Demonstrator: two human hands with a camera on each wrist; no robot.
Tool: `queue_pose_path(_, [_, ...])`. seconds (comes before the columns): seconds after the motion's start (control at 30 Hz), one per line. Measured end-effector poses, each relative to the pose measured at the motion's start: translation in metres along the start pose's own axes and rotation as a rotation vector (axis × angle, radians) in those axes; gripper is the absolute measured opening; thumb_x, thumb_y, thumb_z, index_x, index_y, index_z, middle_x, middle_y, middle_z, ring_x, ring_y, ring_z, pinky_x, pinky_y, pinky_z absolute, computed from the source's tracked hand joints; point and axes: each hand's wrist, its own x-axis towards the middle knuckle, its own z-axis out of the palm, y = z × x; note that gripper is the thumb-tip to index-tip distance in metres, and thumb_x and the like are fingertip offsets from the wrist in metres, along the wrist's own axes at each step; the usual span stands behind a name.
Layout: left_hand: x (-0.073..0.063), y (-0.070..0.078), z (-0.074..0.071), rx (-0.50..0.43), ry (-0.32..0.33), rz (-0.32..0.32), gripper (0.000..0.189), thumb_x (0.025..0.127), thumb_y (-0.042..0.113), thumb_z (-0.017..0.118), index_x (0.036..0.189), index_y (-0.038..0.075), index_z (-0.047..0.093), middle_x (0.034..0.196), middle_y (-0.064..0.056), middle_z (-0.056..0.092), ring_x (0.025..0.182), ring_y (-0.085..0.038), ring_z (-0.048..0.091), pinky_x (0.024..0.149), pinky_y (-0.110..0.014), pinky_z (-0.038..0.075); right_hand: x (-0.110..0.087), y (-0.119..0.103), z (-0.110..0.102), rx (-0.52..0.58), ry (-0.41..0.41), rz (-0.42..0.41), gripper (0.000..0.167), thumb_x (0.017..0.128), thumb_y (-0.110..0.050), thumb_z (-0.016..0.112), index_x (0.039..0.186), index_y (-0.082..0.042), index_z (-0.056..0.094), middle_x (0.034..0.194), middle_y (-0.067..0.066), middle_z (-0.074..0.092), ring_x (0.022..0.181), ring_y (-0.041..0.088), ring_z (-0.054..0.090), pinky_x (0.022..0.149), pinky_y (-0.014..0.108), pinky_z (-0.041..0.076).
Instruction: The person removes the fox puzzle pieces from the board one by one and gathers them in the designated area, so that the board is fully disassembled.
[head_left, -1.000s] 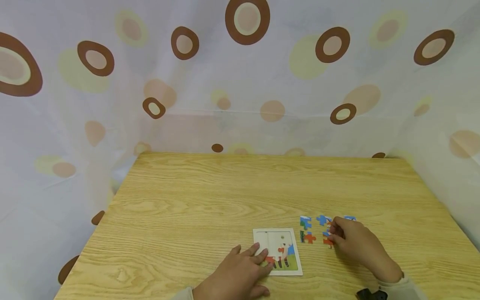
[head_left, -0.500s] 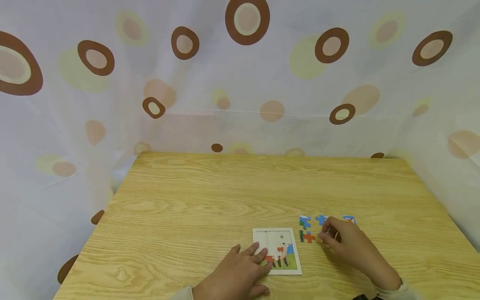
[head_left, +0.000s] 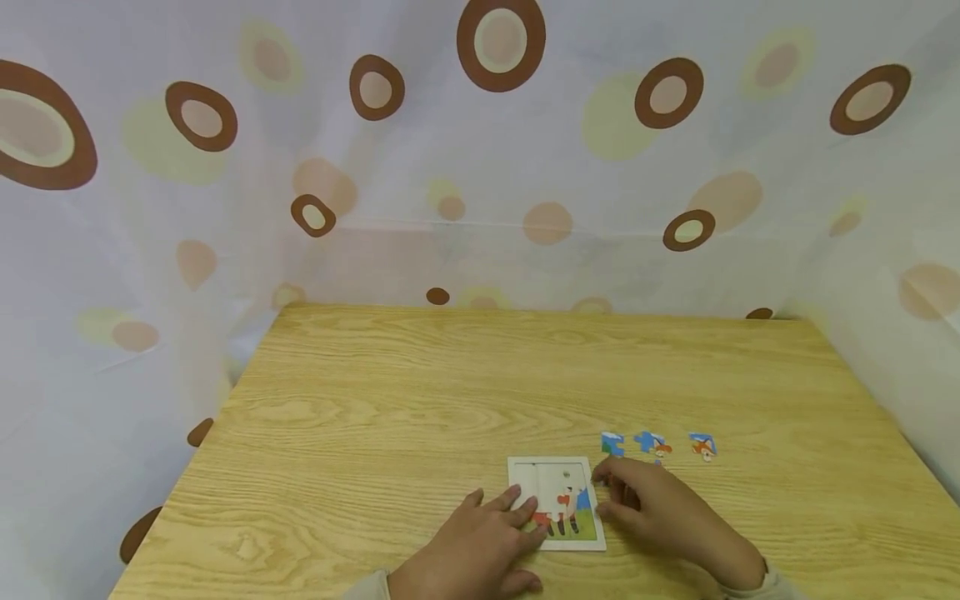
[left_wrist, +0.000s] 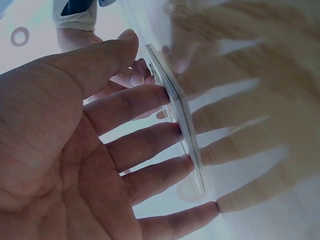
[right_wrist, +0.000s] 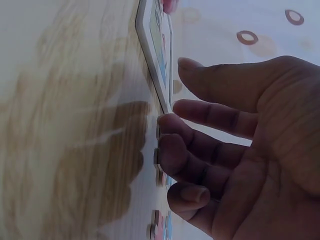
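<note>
Puzzle tray is laid flat nr the front of the surface, R of ctr. Its L part is covered by the L hand: fingers straight & spread, rested on it, nothing gripped; little finger is set on the wood just beside the L rim. R rim is closely flanked by the R hand, fingers bent; whether a pc is pinched can't be told, fingertips being partly screened. Beyond it, loose pcs are lined up: blue-green pc nr the tray's far R corner, blue-orange pc next, orange-blue pc well apart to the R. Only a narrow gap is left betw. tray & nearest pc; wide room is given L & toward the far edge, backed by a ring-print curtain. Another pc is mostly hidden by the R hand. In R wrist view, pcs are dim & partly blocked. Sleeves are cut off at bottom.
</note>
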Motion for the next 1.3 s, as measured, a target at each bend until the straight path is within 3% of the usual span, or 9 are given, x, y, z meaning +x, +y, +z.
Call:
queue_pose_path(0.4, [0.001,0.0,0.0,0.028,0.005,-0.001,0.064,0.092,0.062,0.063,0.144,0.026,0.063,0.15,-0.004,0.054,0.14,-0.026,0.05,0.096,-0.056,0.054,-0.004,-0.007,0.009,-0.019,0.003,-0.026,0.038,0.09,-0.022,0.081,0.122,-0.009,0.065,0.082,-0.012,0.049,0.069,0.001,0.045,0.059,0.022,0.042])
queue_pose_path(0.8, [0.0,-0.002,0.0,0.013,0.01,0.018,0.062,0.094,0.06,0.064,0.144,0.025,0.063,0.151,-0.005,0.054,0.139,-0.027,0.051,0.096,-0.056,0.054,0.006,-0.009,0.016,-0.099,0.003,0.008,0.023,0.094,-0.012,0.076,0.112,-0.01,0.062,0.077,-0.015,0.046,0.065,-0.002,0.042,0.059,0.023,0.042])
queue_pose_path(1.0, [0.0,-0.002,0.0,0.022,0.014,0.01,0.062,0.093,0.062,0.064,0.144,0.026,0.063,0.15,-0.004,0.055,0.139,-0.026,0.051,0.095,-0.055,0.054,0.013,-0.008,0.016,-0.104,-0.013,-0.015,0.024,0.091,-0.006,0.077,0.105,-0.011,0.058,0.083,-0.011,0.045,0.071,0.001,0.042,0.06,0.023,0.042])
queue_pose_path(1.3, [0.001,-0.002,0.0,0.017,0.008,0.006,0.062,0.093,0.062,0.064,0.144,0.027,0.063,0.15,-0.004,0.054,0.139,-0.026,0.051,0.096,-0.055,0.054,0.019,-0.011,0.016,-0.121,-0.022,0.021,0.032,0.088,0.0,0.078,0.099,-0.016,0.052,0.095,-0.005,0.041,0.075,0.005,0.042,0.062,0.024,0.04])
